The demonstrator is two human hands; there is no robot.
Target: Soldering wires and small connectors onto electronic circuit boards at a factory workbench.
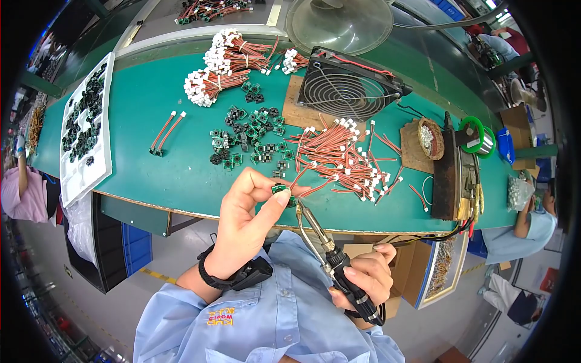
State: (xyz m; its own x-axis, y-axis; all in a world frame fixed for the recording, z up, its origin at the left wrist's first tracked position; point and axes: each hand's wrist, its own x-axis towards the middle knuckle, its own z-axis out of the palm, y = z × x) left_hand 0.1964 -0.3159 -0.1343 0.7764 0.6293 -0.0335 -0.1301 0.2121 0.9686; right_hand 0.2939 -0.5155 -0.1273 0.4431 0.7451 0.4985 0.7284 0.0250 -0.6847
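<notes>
My left hand [242, 212] pinches a small green circuit board [280, 189] between thumb and fingertips, over the table's front edge. My right hand [370, 278] is wrapped round the black handle of a soldering iron [338, 257] that has a thin metal feed tube [305, 236] alongside it. The iron's tip is close to the board; whether they touch, I cannot tell. Red wires with white connectors [348, 154] lie in a loose heap just beyond. Beside that heap is a pile of small green and black circuit boards [245, 136].
A black fan [348, 88] with a wire guard stands at the back. Tied wire bundles [209, 88] lie left of it, two wired boards [158, 148] farther left. A white tray [103, 148] holds black parts. A solder spool [481, 140] and a small basket [428, 139] are at right.
</notes>
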